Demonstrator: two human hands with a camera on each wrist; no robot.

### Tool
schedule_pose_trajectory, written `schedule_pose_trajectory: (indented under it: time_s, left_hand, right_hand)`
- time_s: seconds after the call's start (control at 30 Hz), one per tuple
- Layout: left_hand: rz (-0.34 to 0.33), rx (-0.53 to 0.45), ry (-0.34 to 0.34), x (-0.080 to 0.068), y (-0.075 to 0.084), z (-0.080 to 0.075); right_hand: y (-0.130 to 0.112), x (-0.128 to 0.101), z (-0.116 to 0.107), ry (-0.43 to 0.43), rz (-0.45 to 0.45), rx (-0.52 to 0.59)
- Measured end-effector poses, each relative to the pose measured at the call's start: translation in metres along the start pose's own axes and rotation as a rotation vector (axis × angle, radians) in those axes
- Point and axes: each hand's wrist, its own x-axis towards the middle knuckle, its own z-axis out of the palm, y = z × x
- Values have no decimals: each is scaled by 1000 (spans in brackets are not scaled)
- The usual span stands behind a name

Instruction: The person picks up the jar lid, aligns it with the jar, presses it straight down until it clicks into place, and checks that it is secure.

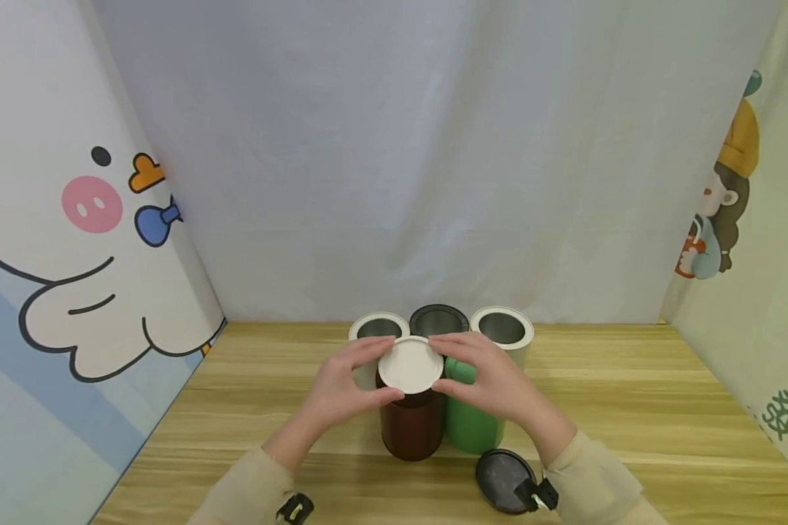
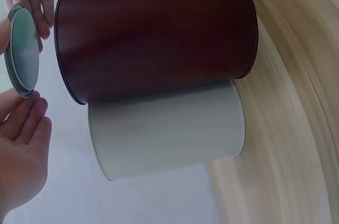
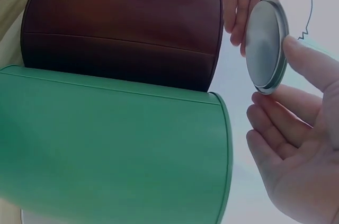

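Both hands hold a white round lid (image 1: pixel 410 364) by its rim, just above the open mouth of a dark brown can (image 1: pixel 412 426). My left hand (image 1: pixel 344 386) pinches the lid's left edge and my right hand (image 1: pixel 492 379) pinches its right edge. The left wrist view shows the lid (image 2: pixel 24 57) a short gap away from the brown can (image 2: pixel 159 36), with my left hand (image 2: pixel 21 144) beside it. From the right wrist, the lid's grey underside (image 3: pixel 265 44) faces the brown can (image 3: pixel 122 28), and my right hand (image 3: pixel 296 144) touches its rim.
A green can (image 1: pixel 469 426) stands against the brown one's right side. Behind them stand an open white can (image 1: pixel 377 328), an open black can (image 1: pixel 438 321) and another open white can (image 1: pixel 502 329). A black lid (image 1: pixel 502 480) lies on the wooden table (image 1: pixel 630 408) at the front right.
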Motion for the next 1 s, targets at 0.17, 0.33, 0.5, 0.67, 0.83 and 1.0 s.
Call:
schedule_pose_trajectory:
  time_s: [0.17,0.33,0.5,0.67,0.83,1.0]
  left_hand:
    - [-32,15,-9,7,-5,-2]
    - [-40,23,-13,15,-9,-5]
    - [-56,40,-22,20,-13,-10]
    - [-77,55,-31,25,-20,-14]
    - [-119,39,-43,29,-27,-18]
    - [-148,27,-53,33,-33,-22]
  right_hand:
    - [3,8,3,-26,59,-10]
    - [5,16,6,-44,102,-27]
    - [8,24,8,-61,125,-32]
    - [10,33,11,-83,134,-36]
    - [12,44,15,-120,141,-52]
    - [14,54,18,-133,125,-98]
